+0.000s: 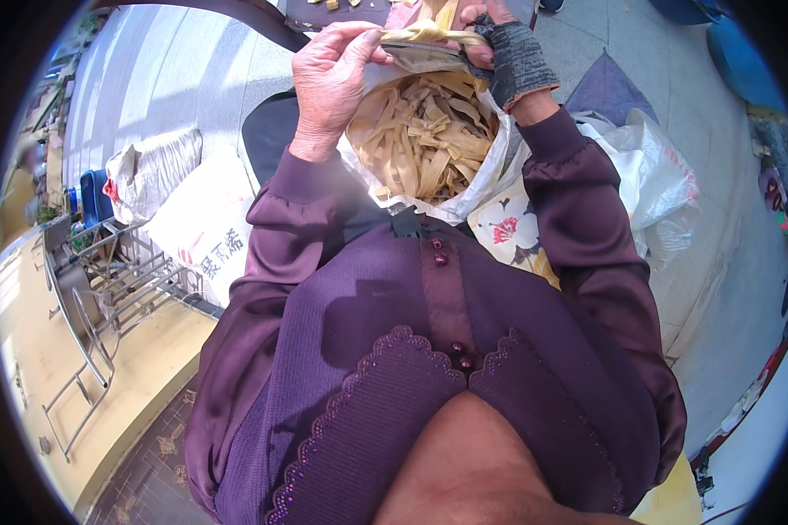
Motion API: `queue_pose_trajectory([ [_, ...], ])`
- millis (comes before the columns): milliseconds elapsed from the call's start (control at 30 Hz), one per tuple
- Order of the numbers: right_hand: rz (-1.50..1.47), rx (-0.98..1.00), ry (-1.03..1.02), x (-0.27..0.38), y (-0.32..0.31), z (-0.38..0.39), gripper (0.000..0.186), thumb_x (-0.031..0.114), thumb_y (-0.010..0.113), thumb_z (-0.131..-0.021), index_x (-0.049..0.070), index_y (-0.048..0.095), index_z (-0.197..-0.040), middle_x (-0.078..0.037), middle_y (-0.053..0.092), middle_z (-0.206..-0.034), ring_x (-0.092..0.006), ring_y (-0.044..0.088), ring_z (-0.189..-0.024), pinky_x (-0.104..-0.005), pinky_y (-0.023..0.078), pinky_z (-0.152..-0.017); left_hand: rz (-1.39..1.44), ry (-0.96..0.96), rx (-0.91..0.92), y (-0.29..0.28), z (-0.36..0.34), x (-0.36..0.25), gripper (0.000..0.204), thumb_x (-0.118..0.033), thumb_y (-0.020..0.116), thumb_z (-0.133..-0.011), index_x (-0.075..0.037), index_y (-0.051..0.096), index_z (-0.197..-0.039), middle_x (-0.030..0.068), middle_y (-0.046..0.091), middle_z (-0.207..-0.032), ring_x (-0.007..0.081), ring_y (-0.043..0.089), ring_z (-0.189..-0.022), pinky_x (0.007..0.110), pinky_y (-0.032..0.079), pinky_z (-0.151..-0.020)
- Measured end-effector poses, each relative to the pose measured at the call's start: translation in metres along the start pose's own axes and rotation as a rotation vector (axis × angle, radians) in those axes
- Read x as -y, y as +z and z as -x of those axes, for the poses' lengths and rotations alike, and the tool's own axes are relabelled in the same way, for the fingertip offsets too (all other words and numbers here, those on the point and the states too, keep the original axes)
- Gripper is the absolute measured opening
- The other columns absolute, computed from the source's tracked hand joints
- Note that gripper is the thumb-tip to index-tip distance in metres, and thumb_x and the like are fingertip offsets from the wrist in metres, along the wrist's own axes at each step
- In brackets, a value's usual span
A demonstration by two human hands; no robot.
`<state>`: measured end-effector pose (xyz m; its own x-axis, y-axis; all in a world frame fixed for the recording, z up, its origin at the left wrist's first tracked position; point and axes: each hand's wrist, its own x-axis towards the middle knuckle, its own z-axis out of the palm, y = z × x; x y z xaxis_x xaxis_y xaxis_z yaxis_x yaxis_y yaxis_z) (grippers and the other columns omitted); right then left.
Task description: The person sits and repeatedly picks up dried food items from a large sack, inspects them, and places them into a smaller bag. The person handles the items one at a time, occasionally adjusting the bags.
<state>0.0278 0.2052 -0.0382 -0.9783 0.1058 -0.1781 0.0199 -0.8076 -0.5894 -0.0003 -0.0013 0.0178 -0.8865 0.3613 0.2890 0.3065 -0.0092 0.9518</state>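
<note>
Above an open white sack (460, 206), a pale yellow twisted strip (425, 33), like dried husk, stretches between my two hands. My bare left hand (334, 80) pinches its left end between thumb and fingers. Its right end is in my right hand (510, 59), which wears a dark grey fingerless glove; some of those fingers are partly hidden at the top edge. Many loose, flat tan strips (425, 140) fill the sack, which stands close in front of me. Further pale strips (446, 12) show just beyond the held one.
A dark surface (359, 16) with small yellow pieces lies beyond my hands. On the left are a white woven sack (208, 214) and a metal rack (127, 293). To the right lie a purple cloth (609, 89), a plastic bag (648, 171) and a blue tub (744, 61).
</note>
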Motion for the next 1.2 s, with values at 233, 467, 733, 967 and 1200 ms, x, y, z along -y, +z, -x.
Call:
queue_pose_trajectory([
  [233,0.637,0.097,-0.089,-0.004,0.021,0.022,0.02,0.03,0.06,-0.089,0.01,0.056,-0.087,0.003,0.049,-0.059,-0.0039,0.041,-0.047,-0.0181,0.031,-0.044,-0.535,0.224,0.004,-0.012,0.002,-0.007,0.032,-0.014,0.07,-0.081,-0.003,0.063,-0.11,0.0107,0.064,-0.105,0.02,0.063,-0.093,0.029,0.05,-0.081],
  [467,1.061,0.321,0.274,-0.02,0.038,0.029,0.029,0.031,0.066,-0.084,0.004,0.056,-0.079,-0.003,0.055,-0.057,-0.0086,0.052,-0.045,-0.0221,0.041,-0.042,-0.911,0.189,0.438,0.003,0.026,-0.006,0.031,-0.012,0.064,-0.078,-0.008,0.056,-0.107,0.0124,0.061,-0.093,0.0331,0.06,-0.086,0.038,0.05,-0.071],
  [733,1.234,0.888,-0.183,-0.022,0.043,0.047,0.042,0.044,0.067,-0.079,0.003,0.062,-0.08,-0.012,0.059,-0.064,-0.0238,0.059,-0.061,-0.0347,0.046,-0.061,-0.965,-0.069,0.894,-0.021,0.041,-0.074,0.019,-0.022,0.061,-0.084,-0.004,0.054,-0.081,0.014,0.058,-0.075,0.034,0.059,-0.071,0.042,0.045,-0.06],
  [967,1.236,0.809,-0.164,-0.008,0.061,0.057,0.038,0.041,0.064,-0.083,0.003,0.064,-0.086,-0.012,0.061,-0.071,-0.0223,0.061,-0.069,-0.0325,0.046,-0.066,-1.139,0.174,0.883,-0.053,0.031,-0.095,0.017,-0.016,0.06,-0.082,-0.006,0.049,-0.075,0.0098,0.051,-0.071,0.029,0.055,-0.072,0.04,0.043,-0.063],
  [1200,1.064,0.183,-0.302,0.016,0.039,0.03,0.02,0.023,0.064,-0.086,0.003,0.064,-0.084,0.002,0.054,-0.064,-0.0058,0.048,-0.057,-0.0224,0.039,-0.053,-0.884,0.284,0.148,-0.051,-0.007,-0.011,0.013,-0.012,0.056,-0.091,-0.001,0.055,-0.099,0.0075,0.056,-0.088,0.0202,0.057,-0.077,0.03,0.047,-0.069],
])
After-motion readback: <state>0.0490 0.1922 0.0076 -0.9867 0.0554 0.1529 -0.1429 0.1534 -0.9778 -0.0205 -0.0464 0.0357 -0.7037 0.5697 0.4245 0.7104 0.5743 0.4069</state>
